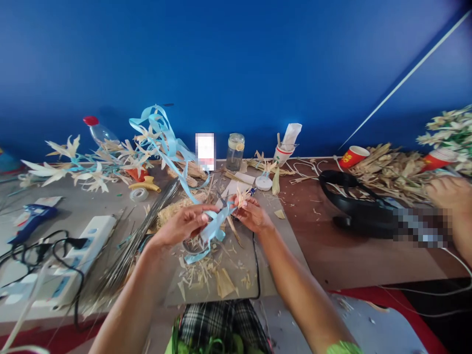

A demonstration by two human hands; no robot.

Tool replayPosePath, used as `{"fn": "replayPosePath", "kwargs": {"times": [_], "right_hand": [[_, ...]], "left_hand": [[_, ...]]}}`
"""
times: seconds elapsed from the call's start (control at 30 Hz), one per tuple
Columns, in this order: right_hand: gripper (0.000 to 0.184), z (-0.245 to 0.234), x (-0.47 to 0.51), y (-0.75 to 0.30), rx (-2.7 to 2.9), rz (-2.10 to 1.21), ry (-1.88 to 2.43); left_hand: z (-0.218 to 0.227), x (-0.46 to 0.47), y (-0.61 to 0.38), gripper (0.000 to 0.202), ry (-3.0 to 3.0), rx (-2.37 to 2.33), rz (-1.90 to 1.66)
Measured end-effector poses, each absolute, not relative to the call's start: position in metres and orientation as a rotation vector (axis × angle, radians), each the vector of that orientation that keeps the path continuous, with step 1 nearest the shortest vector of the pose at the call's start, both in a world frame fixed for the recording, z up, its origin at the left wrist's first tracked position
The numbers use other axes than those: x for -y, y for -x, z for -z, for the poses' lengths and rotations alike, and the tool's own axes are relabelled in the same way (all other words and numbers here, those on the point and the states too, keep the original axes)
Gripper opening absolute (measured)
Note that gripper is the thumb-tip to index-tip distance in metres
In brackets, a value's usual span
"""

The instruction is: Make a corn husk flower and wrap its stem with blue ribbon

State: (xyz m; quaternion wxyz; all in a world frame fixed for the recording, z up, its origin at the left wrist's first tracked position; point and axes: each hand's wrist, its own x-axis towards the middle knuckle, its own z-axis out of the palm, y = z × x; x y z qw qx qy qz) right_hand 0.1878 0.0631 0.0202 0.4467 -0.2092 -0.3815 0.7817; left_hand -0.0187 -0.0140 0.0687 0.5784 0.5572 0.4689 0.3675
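Note:
Between my two hands, above the littered table, is a small corn-husk flower with light blue ribbon at its stem end. My right hand pinches the flower near its base, its pale petals pointing up. With closed fingers and thumb, my left hand grips the ribbon, whose loose tails hang below. A longer run of the ribbon goes up and back to a tangled heap of blue loops. Behind my hands, a round white item lies on the table.
At left are a power strip, a blue glue gun, thin wires and husk flowers. A bottle and cup stand behind. A black headset-like object and another person's hand are at right.

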Motion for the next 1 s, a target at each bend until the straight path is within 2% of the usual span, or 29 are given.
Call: {"fn": "replayPosePath", "kwargs": {"times": [0.03, 0.1, 0.2, 0.37, 0.43, 0.57, 0.83, 1.0], "right_hand": [[0.022, -0.021, -0.064, -0.189, 0.913, -1.9, 0.499], [0.022, -0.022, -0.067, -0.189, 0.867, -1.834, 0.447], [0.022, -0.019, -0.068, -0.188, 0.832, -1.804, 0.356], [0.023, -0.015, -0.068, -0.191, 0.845, -1.899, 0.214], [0.024, -0.014, -0.067, -0.192, 0.899, -1.954, 0.149], [0.028, -0.014, -0.063, -0.194, 1.048, -2.103, 0.011], [0.037, -0.011, -0.06, -0.197, 1.578, -2.334, -0.034], [0.042, -0.006, -0.062, -0.191, 1.944, -2.379, -0.038]], "left_hand": [[-0.07, 0.014, 0.021, 0.042, -1.349, -1.062, -0.706], [-0.069, 0.011, 0.022, 0.039, -1.408, -1.071, -0.633], [-0.062, 0.005, 0.016, 0.032, -1.436, -1.25, -0.828], [-0.04, -0.005, -0.002, 0.046, -1.207, -1.19, -0.812], [-0.038, -0.009, -0.007, 0.047, -1.04, -1.18, -1.028], [-0.054, -0.013, -0.013, 0.039, -0.682, -0.996, -1.438], [-0.084, -0.02, -0.002, 0.029, -0.516, -0.958, -1.612], [-0.098, -0.029, 0.006, 0.033, -0.543, -0.984, -1.643]]}}
